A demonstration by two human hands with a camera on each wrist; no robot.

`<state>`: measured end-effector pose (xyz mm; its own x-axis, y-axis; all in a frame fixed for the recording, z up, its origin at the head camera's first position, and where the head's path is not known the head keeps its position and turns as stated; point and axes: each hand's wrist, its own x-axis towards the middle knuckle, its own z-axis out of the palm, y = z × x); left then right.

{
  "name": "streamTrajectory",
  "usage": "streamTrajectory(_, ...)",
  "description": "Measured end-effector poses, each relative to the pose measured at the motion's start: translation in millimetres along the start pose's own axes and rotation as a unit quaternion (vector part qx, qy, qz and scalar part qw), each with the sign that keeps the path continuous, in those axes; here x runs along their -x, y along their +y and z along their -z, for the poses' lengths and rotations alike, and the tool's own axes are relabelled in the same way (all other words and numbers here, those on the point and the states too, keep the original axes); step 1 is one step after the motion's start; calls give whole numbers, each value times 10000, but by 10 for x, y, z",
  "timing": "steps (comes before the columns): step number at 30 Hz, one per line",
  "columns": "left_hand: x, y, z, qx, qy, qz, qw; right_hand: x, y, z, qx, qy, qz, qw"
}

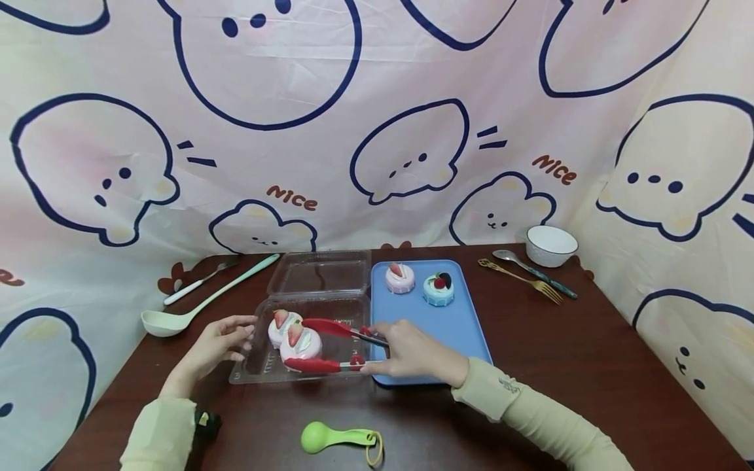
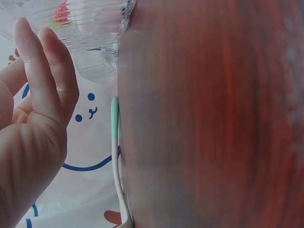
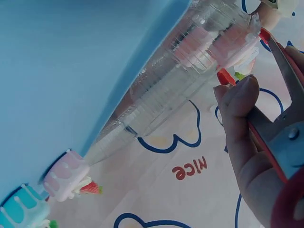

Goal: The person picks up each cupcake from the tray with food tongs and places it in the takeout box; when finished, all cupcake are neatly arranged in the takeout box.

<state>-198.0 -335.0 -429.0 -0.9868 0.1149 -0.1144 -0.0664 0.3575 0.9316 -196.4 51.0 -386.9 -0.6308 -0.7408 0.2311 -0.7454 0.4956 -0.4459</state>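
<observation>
My right hand (image 1: 406,350) holds a pair of red-tipped tongs (image 1: 321,365). Their spread red tips reach into a clear plastic box (image 1: 347,307), one on each side of a pink cake (image 1: 302,345) topped with a strawberry. Just behind it in the box sits a second pink strawberry cake (image 1: 279,333). Beside the box's left wall is my left hand (image 1: 220,343), its fingers loosely bent and holding nothing; whether the fingertips touch the plastic I cannot tell. The right wrist view shows the tongs' metal arms (image 3: 285,128) between thumb and fingers.
Right of the box lies a blue tray (image 1: 406,327) bearing a pink cake (image 1: 400,279) and a blue one (image 1: 438,290). A ladle (image 1: 171,322) and fork (image 1: 200,284) lie left, a green measuring spoon (image 1: 338,437) in front. At right are a gold fork (image 1: 524,280), spoon (image 1: 536,273) and white bowl (image 1: 550,248).
</observation>
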Motion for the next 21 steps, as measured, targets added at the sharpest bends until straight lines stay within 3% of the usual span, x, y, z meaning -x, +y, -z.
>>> streamTrajectory(7,-12,-21,2,5,-2,-63,10000,-122,-43,54,127,-291,143,9994)
streamTrajectory(14,-25,-35,-10,37,-20,-90,10000,-249,-44,91,599,-493,389,9962)
streamTrajectory(21,-26,-38,-7,88,-26,-158,9998,-342,-50,104,583,-705,395,9950)
